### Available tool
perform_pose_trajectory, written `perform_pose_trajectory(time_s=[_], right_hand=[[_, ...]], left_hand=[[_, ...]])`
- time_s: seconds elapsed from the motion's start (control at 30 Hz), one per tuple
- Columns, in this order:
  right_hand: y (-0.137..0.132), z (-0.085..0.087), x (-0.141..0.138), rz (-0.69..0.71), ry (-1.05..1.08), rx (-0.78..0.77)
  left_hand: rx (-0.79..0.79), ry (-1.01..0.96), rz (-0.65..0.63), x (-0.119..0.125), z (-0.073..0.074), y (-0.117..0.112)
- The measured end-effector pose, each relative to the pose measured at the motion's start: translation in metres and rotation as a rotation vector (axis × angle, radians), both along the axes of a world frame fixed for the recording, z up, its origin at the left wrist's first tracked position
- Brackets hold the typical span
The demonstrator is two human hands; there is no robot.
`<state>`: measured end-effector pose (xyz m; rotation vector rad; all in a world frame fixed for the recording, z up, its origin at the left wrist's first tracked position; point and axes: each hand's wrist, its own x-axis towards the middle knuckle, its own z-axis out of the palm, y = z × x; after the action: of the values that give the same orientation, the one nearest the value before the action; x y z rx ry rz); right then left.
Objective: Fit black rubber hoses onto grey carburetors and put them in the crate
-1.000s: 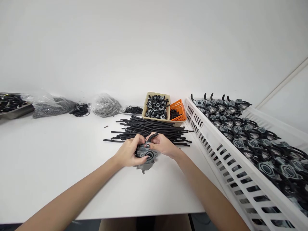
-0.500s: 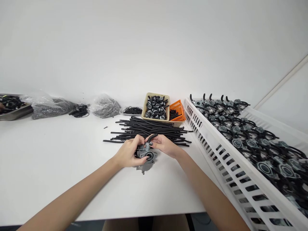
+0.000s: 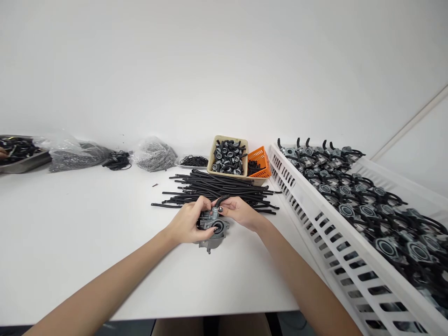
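A grey metal carburetor [image 3: 214, 237] is held over the table, its round bore turned towards me. My left hand [image 3: 191, 223] grips its body from the left, thumb across the bore and fingers over the top. On its top sits a cap with a curved black rubber elbow [image 3: 221, 200]. My right hand [image 3: 240, 212] is closed on this cap, thumb in front and the other fingers partly hidden behind the elbow. Just beyond both hands lies a loose pile of black rubber hoses [image 3: 217, 185].
A white crate [image 3: 329, 224] full of carburetors stands on the right. Behind the hoses are a cream bin [image 3: 209, 163] of caps and an orange basket [image 3: 268, 165]. Along the wall sit plastic bags [image 3: 156, 154] of small parts and a metal tray [image 3: 31, 163], with another person's fingers at its left.
Both hands keep the same hold on the carburetor and its cap. The whole view has shifted very slightly; otherwise nothing on the table has visibly moved.
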<state>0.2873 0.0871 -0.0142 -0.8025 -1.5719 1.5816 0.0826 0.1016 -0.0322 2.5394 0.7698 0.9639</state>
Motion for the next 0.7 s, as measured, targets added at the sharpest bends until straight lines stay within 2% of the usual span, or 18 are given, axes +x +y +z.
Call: perform_pose_trajectory(time_s=[0.37, 0.7], right_hand=[[0.0036, -0.009, -0.0003, 0.031, 0.053, 0.057], [0.0017, -0.0078, -0.0024, -0.04, 0.072, 0.042]], left_hand=[[0.043, -0.004, -0.003, -0.001, -0.0012, -0.0006], [0.066, -0.012, -0.003, 0.0001, 0.0009, 0.0003]])
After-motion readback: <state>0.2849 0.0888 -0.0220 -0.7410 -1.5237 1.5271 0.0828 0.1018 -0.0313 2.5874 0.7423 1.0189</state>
